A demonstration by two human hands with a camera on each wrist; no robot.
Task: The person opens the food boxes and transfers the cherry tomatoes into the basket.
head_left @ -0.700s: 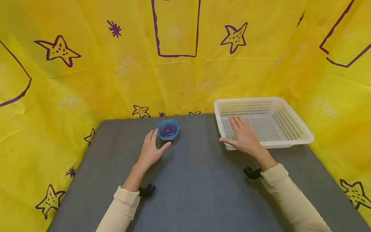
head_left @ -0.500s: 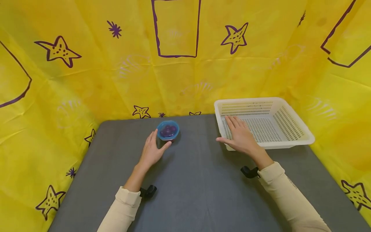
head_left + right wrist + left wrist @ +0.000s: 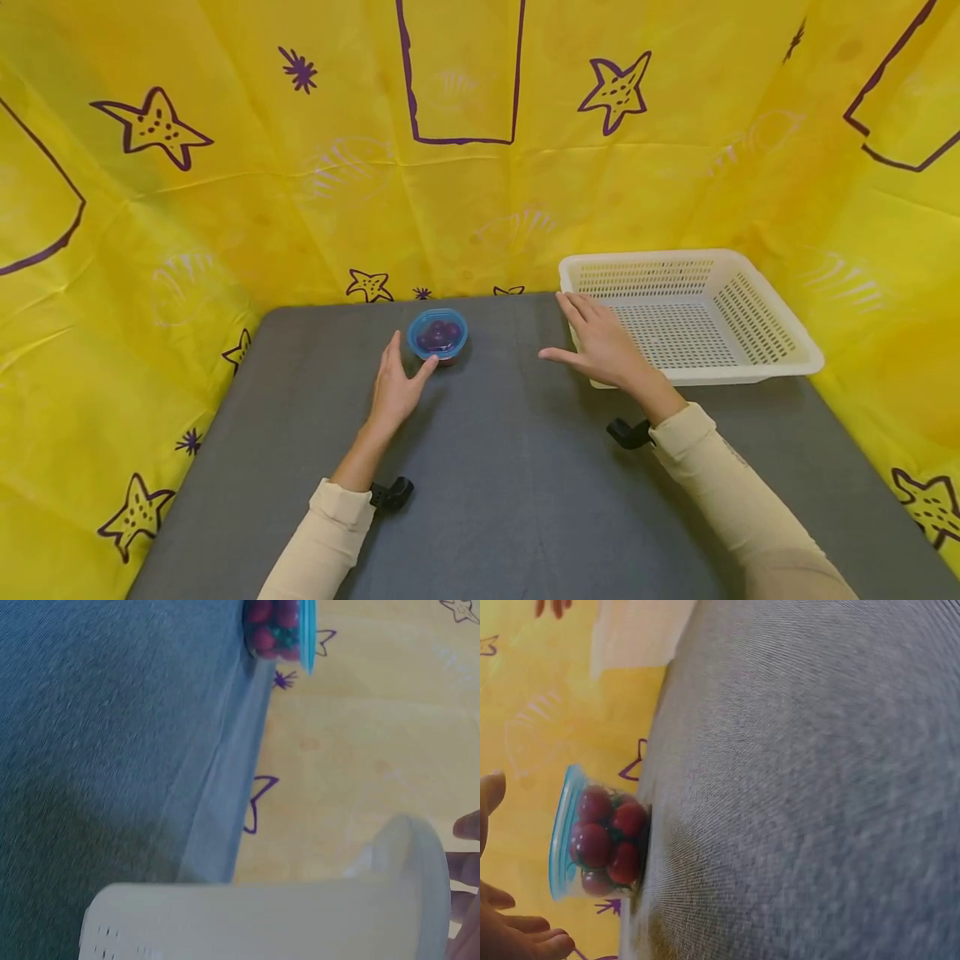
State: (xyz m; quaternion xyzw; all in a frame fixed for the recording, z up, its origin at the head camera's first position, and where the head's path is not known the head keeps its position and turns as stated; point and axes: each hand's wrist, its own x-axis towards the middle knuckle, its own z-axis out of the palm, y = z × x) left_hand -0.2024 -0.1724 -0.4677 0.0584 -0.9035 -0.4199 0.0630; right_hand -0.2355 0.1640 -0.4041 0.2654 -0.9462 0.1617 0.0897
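A small clear tub with a blue lid stands on the grey table. In the left wrist view, several round red fruits with green bits, like cherry tomatoes, show through its wall. My left hand is beside the tub's near left side, thumb and fingers spread apart. That view shows a gap between fingers and tub. Over the left rim of a white plastic basket hovers my right hand, fingers straight and thumb out to the left, holding nothing. Whether it touches the rim cannot be told.
Yellow cloth with purple starfish drawings hangs behind and at both sides of the grey tabletop. The slotted basket takes up the back right corner, and bare tabletop lies between it and the tub.
My right hand has moved left, from over the basket's inside to its left rim. My left hand has come slightly nearer the tub, its thumb now by the tub's front edge.
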